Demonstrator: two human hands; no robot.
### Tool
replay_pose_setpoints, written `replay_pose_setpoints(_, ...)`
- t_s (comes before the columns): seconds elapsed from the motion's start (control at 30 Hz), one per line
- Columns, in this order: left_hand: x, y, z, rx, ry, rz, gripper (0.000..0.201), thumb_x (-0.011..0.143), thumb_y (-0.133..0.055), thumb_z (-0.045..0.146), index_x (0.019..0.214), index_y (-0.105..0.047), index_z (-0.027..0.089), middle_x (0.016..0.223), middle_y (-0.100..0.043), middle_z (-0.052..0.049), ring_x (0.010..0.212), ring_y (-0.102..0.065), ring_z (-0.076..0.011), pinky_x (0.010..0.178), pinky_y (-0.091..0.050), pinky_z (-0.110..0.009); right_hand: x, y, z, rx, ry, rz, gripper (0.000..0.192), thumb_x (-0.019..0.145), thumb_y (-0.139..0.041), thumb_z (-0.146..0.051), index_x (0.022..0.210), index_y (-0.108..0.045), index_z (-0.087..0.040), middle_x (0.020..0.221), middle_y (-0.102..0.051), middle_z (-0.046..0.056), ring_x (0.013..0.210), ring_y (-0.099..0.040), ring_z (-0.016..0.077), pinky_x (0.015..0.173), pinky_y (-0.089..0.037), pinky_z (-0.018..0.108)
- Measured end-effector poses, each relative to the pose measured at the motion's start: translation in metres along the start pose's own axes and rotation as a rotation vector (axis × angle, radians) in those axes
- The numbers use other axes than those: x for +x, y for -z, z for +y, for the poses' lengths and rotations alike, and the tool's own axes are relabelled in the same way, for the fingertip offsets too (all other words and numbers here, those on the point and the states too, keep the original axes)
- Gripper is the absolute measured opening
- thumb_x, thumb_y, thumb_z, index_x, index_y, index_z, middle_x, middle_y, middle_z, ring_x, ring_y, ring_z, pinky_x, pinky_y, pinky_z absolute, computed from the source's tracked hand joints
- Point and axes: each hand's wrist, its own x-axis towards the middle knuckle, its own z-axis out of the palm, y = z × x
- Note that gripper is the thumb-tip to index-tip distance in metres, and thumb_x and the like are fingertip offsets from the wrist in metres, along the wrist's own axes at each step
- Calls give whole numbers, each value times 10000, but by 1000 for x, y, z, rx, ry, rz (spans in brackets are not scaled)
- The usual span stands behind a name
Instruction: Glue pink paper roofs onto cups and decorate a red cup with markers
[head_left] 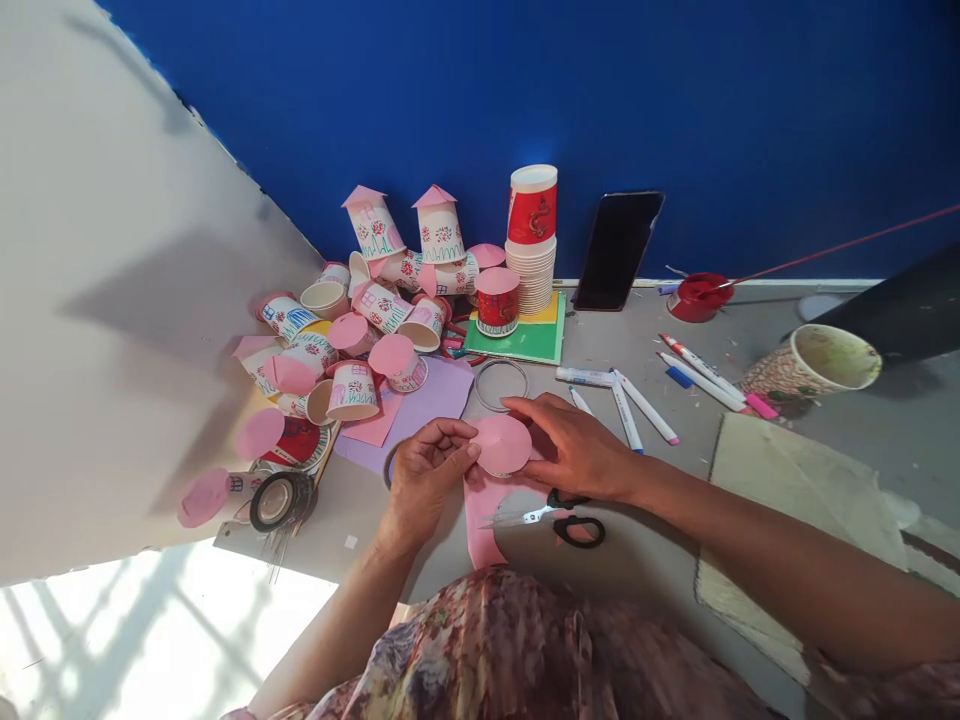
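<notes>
A shallow pink paper cone is between my hands, seen from above. A thin pale rim shows under its near edge; what lies below is mostly hidden. My left hand pinches the cone's left edge between thumb and fingers. Curled around the right side, my right hand grips it with the thumb and fingers at the edge. Just below lie black-handled scissors, on and beside a pink paper sheet. Behind the hands rests a thin metal ring.
Drawn-on paper cups with pink roofs are piled at the left. A cup stack and a phone stand by the blue wall. Several markers, a patterned cup and a cloth lie rightward. Black tape sits left.
</notes>
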Motion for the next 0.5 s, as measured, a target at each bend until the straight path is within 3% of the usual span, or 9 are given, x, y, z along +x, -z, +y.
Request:
replay_pose_setpoints(0.17, 1, -2, -2, 28, -9, 8, 206, 765, -876, 277, 874, -734, 175, 658, -681, 27, 520, -643, -105, 564, -510, -230, -2, 4, 1, 17, 38, -3, 660, 881, -758, -273, 1488, -516, -187, 1257, -739, 169, 1134, -682, 335, 924, -608, 500)
replay_pose_setpoints(0.33, 3, -1, -4, 36, 10, 6, 182, 785, -850, 264, 889, -726, 180, 676, -683, 31, 529, -658, -108, 584, -521, -235, -6, 17, -3, 70, 179, 71, 648, 858, -572, -86, 1487, -521, -232, 1485, -626, 157, 1311, -612, 318, 1086, -538, 533)
replay_pose_setpoints(0.5, 3, 0, -5, 40, 12, 12, 188, 785, -846, 266, 885, -712, 179, 679, -675, 36, 528, -658, -106, 580, -515, -232, -4, 13, -2, -13, 242, 150, 443, 999, -657, -311, 1433, -605, -238, 1435, -649, 162, 1219, -640, 317, 1032, -564, 538)
